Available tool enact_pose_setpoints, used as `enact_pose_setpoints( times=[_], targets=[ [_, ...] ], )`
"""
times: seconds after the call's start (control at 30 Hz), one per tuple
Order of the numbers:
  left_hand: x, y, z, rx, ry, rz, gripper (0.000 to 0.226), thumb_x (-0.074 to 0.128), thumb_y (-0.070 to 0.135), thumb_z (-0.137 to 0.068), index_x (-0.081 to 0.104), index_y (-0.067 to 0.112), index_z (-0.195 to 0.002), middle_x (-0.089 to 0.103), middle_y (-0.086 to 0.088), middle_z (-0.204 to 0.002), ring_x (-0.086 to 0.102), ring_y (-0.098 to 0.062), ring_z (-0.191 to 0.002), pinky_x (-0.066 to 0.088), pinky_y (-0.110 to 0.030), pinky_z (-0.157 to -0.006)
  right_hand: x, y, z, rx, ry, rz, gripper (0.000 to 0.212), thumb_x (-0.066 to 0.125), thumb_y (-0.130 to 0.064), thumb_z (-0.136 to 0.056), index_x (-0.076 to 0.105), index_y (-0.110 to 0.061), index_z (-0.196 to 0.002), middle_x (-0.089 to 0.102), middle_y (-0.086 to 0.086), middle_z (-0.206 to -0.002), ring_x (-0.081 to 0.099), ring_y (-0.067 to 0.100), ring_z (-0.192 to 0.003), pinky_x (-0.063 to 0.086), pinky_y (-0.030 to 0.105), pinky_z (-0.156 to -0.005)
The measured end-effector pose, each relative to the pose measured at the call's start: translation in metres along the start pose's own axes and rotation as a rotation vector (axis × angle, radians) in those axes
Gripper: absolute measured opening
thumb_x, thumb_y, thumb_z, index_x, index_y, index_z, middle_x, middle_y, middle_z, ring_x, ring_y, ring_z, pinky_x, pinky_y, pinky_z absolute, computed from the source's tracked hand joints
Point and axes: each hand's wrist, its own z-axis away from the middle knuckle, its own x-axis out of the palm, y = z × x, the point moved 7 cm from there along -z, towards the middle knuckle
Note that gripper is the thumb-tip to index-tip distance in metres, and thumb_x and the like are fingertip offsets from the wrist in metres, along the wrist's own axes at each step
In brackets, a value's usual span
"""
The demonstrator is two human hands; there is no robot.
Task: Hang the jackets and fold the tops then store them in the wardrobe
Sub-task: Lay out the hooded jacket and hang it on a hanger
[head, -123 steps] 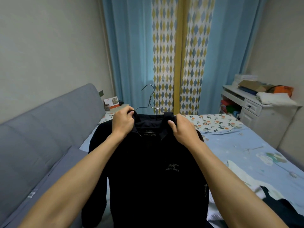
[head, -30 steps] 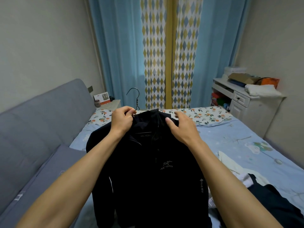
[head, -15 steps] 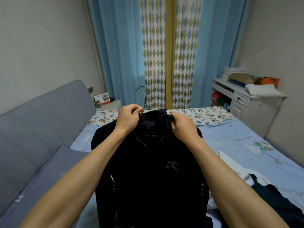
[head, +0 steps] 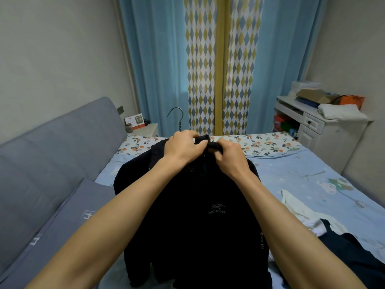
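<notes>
A black jacket (head: 204, 217) with a grey chest logo hangs in front of me over the bed, on a metal wire hanger (head: 178, 117) whose hook sticks up behind the collar. My left hand (head: 183, 148) grips the left side of the collar. My right hand (head: 228, 155) pinches the right side of the collar; the two hands almost touch at the collar's middle. The hanger's shoulders are hidden inside the jacket. A white top (head: 300, 209) and a dark navy garment (head: 354, 253) lie on the bed at the right.
The bed (head: 308, 170) has a light blue sheet and a floral pillow (head: 266, 143). A grey padded headboard (head: 52, 155) runs along the left. A white desk (head: 325, 130) with boxes and a folded towel stands at the right, a small nightstand (head: 145, 129) by the curtains.
My hands have come together at the middle of the collar, closing it. The jacket and hanger have dropped slightly lower.
</notes>
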Motion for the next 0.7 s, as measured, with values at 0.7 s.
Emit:
enact_pose_setpoints(
  times=[0.7],
  targets=[
    [-0.008, -0.042, 0.022, 0.174, 0.134, -0.076, 0.025, 0.061, 0.037, -0.091, 0.068, 0.018, -0.105, 0.065, 0.0, -0.103, 0.057, -0.022, -0.099, 0.044, -0.037, -0.084, -0.019, 0.041, 0.013, 0.054, 0.048, -0.085, 0.028, 0.067, -0.039, -0.089, 0.071, -0.014, -0.1, 0.07, 0.001, -0.084, 0.064, 0.021, -0.078, 0.051, 0.035, -0.067]
  ],
)
